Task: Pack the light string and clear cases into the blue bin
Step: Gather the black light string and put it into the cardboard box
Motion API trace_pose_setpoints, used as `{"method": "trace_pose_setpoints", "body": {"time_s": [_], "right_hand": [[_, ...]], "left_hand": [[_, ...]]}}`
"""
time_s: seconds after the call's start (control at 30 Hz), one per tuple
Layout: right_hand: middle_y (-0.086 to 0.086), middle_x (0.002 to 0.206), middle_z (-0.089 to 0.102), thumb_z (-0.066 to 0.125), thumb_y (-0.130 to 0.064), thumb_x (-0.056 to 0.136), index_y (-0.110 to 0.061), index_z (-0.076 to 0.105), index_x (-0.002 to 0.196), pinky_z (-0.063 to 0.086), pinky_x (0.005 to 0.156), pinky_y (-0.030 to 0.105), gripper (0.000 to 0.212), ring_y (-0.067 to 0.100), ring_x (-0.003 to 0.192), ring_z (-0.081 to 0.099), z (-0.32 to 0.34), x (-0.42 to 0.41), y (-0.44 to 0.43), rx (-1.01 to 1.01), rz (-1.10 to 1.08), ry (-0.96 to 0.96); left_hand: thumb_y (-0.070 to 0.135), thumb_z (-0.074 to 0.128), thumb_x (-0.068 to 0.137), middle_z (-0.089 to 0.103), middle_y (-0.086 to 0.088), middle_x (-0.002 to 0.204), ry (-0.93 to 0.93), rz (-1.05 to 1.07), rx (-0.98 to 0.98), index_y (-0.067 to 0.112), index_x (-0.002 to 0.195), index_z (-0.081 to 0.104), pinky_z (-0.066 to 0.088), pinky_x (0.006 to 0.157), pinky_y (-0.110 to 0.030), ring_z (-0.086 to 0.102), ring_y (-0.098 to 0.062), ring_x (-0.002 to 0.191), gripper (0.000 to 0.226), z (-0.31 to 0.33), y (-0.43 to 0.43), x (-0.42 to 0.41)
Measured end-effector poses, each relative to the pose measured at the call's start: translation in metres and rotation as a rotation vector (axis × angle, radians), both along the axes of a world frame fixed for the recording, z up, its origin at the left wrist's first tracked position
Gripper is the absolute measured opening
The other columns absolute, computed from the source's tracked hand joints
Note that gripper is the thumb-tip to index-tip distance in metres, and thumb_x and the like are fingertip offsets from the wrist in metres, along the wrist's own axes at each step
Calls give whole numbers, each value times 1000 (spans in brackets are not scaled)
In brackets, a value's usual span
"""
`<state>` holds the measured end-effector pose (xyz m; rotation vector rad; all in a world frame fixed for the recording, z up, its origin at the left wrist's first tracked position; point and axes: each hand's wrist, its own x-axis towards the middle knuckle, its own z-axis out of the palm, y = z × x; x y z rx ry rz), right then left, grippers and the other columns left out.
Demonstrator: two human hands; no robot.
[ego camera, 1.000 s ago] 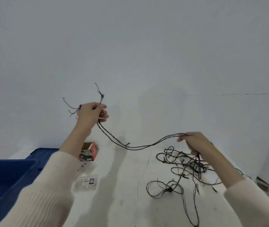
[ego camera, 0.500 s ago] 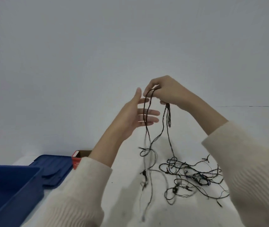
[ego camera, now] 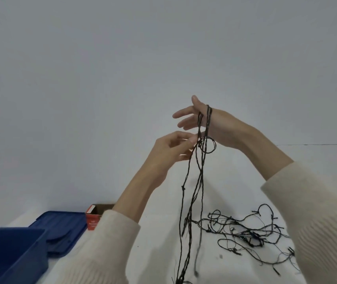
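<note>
The black light string (ego camera: 201, 181) hangs in several strands from my right hand (ego camera: 210, 124), which is raised with straight fingers; the strands loop over its palm between thumb and fingers. My left hand (ego camera: 173, 148) sits just below and left, pinching a strand at a small loop of the string. The rest of the string lies tangled on the white table at the lower right. The blue bin (ego camera: 9, 251) stands at the lower left corner. No clear cases are visible; my left sleeve covers that part of the table.
The bin's blue lid (ego camera: 61, 228) lies flat right of the bin. A small red cardboard box (ego camera: 93, 217) stands open behind my left forearm. A plain white wall rises behind the white table (ego camera: 159, 253).
My right hand opened and now carries the strands looped over its palm. My left hand went from flat and open to pinching a strand below it. Both hands stay raised.
</note>
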<state>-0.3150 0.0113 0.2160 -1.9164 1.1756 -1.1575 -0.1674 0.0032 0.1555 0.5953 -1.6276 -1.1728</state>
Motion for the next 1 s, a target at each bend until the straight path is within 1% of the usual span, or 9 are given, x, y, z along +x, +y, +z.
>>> {"method": "trace_pose_setpoints", "body": {"time_s": [0.1, 0.23, 0.47, 0.53, 0.63, 0.7, 0.77, 0.83, 1.0], "right_hand": [[11, 115, 64, 21, -59, 95, -25, 67, 111, 49, 87, 34, 60, 28, 117, 55, -2, -2, 0, 39, 41, -65], [11, 111, 66, 21, -60, 94, -25, 65, 116, 41, 100, 48, 60, 26, 110, 58, -3, -6, -3, 84, 172, -251], [17, 101, 70, 24, -54, 96, -17, 69, 107, 40, 101, 55, 59, 33, 103, 63, 5, -25, -3, 55, 298, -665], [16, 97, 71, 24, -53, 97, -15, 69, 106, 42, 100, 54, 59, 32, 99, 64, 6, -27, -4, 56, 298, -634], [11, 95, 70, 23, -56, 96, -17, 69, 106, 45, 93, 46, 61, 26, 94, 63, 0, -20, -7, 78, 148, -340], [4, 100, 67, 23, -59, 95, -23, 71, 101, 43, 88, 38, 61, 19, 97, 59, -2, -7, -8, 28, -11, -52], [-1, 105, 66, 24, -63, 93, -27, 71, 100, 40, 94, 37, 60, 13, 105, 57, -1, 4, -9, -1, -68, 104], [1, 106, 68, 29, -65, 90, -26, 71, 101, 39, 101, 39, 59, 13, 109, 58, 2, 11, -7, -11, -42, 90], [4, 109, 67, 37, -69, 82, -24, 68, 109, 44, 100, 46, 61, 22, 111, 59, 9, -13, -6, -39, 102, -226]], "left_hand": [[25, 61, 88, 65, -3, 93, -51, -148, 50, 15, 108, 65, 55, 79, -30, 65, -17, 81, 23, -4, -2, 1], [17, 61, 89, 64, 4, 76, -122, -134, 16, 16, 100, 67, 43, 59, -19, 52, -10, 56, 13, -7, -1, 0], [21, 60, 89, 61, 4, 70, -148, 16, 154, 14, 90, 70, 43, 58, -19, 46, -9, 52, 12, -29, -21, 27], [22, 58, 91, 60, 1, 70, -272, 128, 198, 13, 87, 69, 41, 59, -20, 46, -10, 51, 15, -40, -30, 35], [23, 55, 93, 64, -2, 82, -511, 261, 146, 14, 90, 68, 43, 64, -21, 52, -10, 62, 16, -46, -35, 35], [29, 53, 94, 65, 1, 98, -401, 307, 24, 16, 102, 66, 44, 73, -21, 58, -9, 83, 20, -33, -31, 26], [38, 49, 94, 66, 2, 110, -165, 106, 12, 19, 115, 62, 48, 87, -26, 61, -11, 103, 31, -6, -22, 14], [40, 48, 94, 69, 0, 109, -144, -79, -13, 17, 118, 59, 51, 91, -30, 64, -13, 102, 35, 15, -13, 4], [22, 53, 93, 48, 3, 61, -326, -203, -22, 8, 82, 64, 55, 76, -28, 54, -10, 57, 21, 17, -15, 13]]}}
